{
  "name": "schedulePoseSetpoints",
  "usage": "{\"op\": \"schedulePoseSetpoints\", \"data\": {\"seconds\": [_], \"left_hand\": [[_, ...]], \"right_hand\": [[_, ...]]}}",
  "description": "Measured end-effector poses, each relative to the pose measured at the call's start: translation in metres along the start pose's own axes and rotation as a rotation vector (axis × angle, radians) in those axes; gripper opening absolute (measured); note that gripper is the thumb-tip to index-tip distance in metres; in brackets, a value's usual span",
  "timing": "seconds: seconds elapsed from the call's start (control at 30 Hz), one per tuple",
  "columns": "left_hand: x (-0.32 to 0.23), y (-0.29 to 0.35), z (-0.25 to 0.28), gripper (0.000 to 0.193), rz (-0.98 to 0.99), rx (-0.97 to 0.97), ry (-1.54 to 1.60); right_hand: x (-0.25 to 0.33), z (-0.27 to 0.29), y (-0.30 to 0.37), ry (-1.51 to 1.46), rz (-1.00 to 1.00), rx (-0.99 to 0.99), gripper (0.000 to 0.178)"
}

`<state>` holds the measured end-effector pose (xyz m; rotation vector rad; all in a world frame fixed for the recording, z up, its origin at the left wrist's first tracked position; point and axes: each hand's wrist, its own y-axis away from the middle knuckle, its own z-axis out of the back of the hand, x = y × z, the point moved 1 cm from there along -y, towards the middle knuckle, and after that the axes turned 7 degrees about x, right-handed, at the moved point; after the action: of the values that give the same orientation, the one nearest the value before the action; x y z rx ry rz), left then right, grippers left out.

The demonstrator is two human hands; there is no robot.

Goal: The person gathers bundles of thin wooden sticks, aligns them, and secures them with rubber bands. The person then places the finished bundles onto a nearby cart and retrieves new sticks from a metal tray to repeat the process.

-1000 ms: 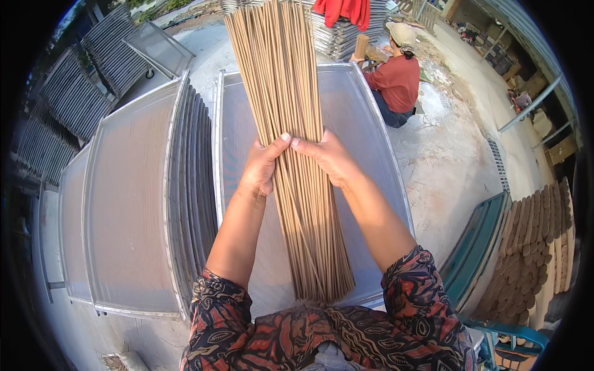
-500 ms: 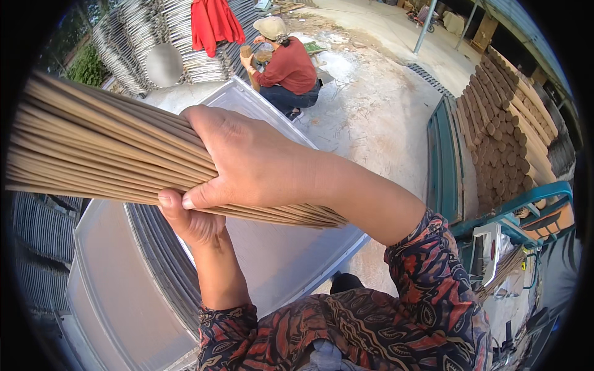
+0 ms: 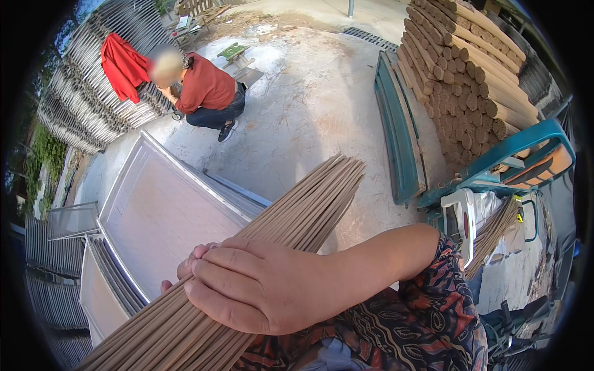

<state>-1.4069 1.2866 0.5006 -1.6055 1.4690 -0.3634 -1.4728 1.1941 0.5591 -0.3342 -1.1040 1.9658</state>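
Note:
A thick bundle of thin brown incense sticks (image 3: 312, 204) lies slantwise across my front, from the lower left toward the middle of the view. My right hand (image 3: 238, 285) is closed over the top of it, fingers wrapped across the sticks. Only the fingertips of my left hand (image 3: 184, 269) show, at the bundle's far left side beside the right fingers; the rest is hidden beneath the sticks and my right hand. The left hand seems to clasp the bundle from below. The sticks' upper ends form a fairly even, slightly slanted face.
White-framed mesh screens (image 3: 167, 210) stand left of the bundle. Ahead left, a person in a red top (image 3: 207, 86) crouches near stacked racks (image 3: 80, 99) with a red jacket (image 3: 120, 68). At right are piled stick bundles (image 3: 461, 105), a teal metal frame (image 3: 402, 130) and a white chair (image 3: 461, 216).
The bundle has swung from pointing left to slanting up and right, and sits lower. My right hand now lies over it, mostly covering the left. The view has turned rightward.

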Motion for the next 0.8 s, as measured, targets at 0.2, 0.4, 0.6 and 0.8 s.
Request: {"op": "schedulePoseSetpoints", "data": {"seconds": [0.2,0.4,0.6,0.8], "left_hand": [[0.066,0.026,-0.063,0.054,0.018,-0.043,-0.002],[0.123,0.033,-0.094,0.044,-0.014,-0.123,-0.068],[0.200,0.015,-0.100,0.040,-0.036,-0.192,-0.175],[0.310,-0.018,-0.106,0.044,-0.101,-0.222,-0.187]], "right_hand": [[-0.032,0.069,0.050,0.069,-0.011,-0.091,0.039],[-0.079,0.105,0.078,-0.031,-0.084,0.036,0.032],[-0.168,0.117,0.087,-0.155,-0.059,0.176,0.031],[-0.282,0.149,0.088,-0.180,-0.002,0.260,0.031]]}}
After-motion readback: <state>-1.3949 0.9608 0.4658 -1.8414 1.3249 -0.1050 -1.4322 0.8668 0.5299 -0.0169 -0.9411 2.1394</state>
